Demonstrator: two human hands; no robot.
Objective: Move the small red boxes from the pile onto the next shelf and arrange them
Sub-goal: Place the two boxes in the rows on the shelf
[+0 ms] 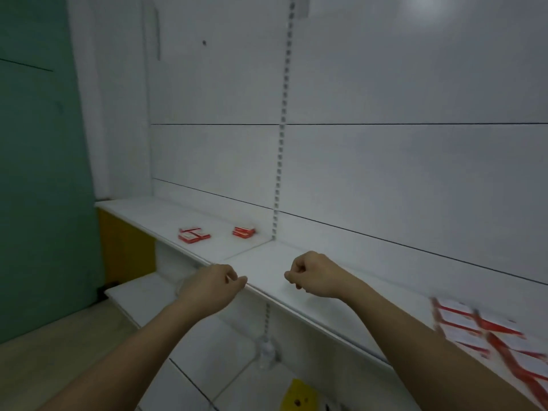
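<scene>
Two small groups of red boxes lie on the left shelf section [166,221]: one group [193,235] near its front, another [243,231] further right by the upright. A blurred pile of red and white boxes [486,330] covers the right shelf section at the frame's right edge. My left hand [212,284] hovers at the shelf's front edge with fingers loosely curled, holding nothing. Over the right shelf section [296,262] is my right hand [311,275], also curled with nothing visible in it.
A slotted white upright [280,161] divides the back panels. A lower white shelf [142,295] juts out below left. A green wall [38,161] and a yellow panel [127,247] stand at the left. A yellow object [298,396] lies on the floor below.
</scene>
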